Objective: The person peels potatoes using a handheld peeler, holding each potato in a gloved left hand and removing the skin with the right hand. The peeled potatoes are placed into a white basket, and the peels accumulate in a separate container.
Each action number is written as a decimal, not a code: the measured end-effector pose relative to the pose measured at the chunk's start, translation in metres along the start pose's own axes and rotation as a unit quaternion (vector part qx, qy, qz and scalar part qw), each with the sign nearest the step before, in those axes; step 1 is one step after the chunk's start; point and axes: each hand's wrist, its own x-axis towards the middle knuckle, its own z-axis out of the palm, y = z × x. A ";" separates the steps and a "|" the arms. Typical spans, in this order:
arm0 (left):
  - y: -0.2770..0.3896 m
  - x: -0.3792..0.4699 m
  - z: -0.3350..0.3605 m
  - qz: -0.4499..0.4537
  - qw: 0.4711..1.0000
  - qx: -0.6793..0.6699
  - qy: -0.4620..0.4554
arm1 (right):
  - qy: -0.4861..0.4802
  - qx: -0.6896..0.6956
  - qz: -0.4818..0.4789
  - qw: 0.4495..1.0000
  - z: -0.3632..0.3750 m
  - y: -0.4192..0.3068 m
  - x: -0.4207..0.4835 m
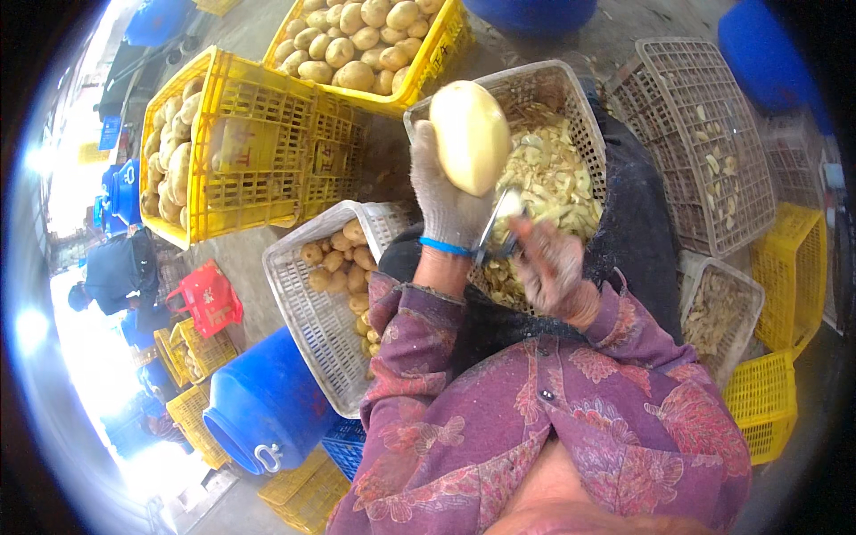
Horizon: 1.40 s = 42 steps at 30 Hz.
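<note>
My left hand (449,194), in a knitted glove with a blue band at the wrist, holds a large peeled potato (470,134). The potato is pale and smooth on the side facing me. In my right hand (550,264), which is blurred, is a peeler (493,224) with a metal blade. Its blade lies just below the potato's lower end, and I cannot tell whether they touch. Beneath both hands, between my knees, stands a grey plastic crate (597,144) holding many potato peelings (558,177).
Yellow crates (257,147) of unpeeled potatoes (354,50) stand ahead and left. A white crate (301,321) with smaller potatoes (344,257) is by my left leg, near a blue barrel (267,401). Grey crates (695,140) line the right. A person (120,271) bends over at far left.
</note>
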 end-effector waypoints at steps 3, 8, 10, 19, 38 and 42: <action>0.006 0.007 0.003 -0.016 0.999 -0.045 -0.005 | 0.068 0.047 -0.002 0.997 0.004 0.006 -0.003; 0.009 0.004 0.003 -0.046 0.996 -0.057 -0.041 | 0.073 0.091 0.141 0.983 -0.009 0.028 0.046; 0.009 -0.001 0.005 -0.046 0.998 -0.031 -0.041 | 0.060 0.110 0.163 0.979 -0.011 0.028 0.063; -0.001 0.003 0.002 -0.001 0.998 -0.062 0.019 | 0.100 0.105 0.173 0.974 0.025 0.022 0.075; -0.006 0.001 0.011 -0.026 0.999 0.016 0.014 | 0.039 0.229 0.306 0.923 -0.024 0.021 0.074; -0.005 0.003 0.009 -0.039 0.999 0.006 -0.013 | 0.012 0.153 0.215 0.964 -0.031 0.036 0.084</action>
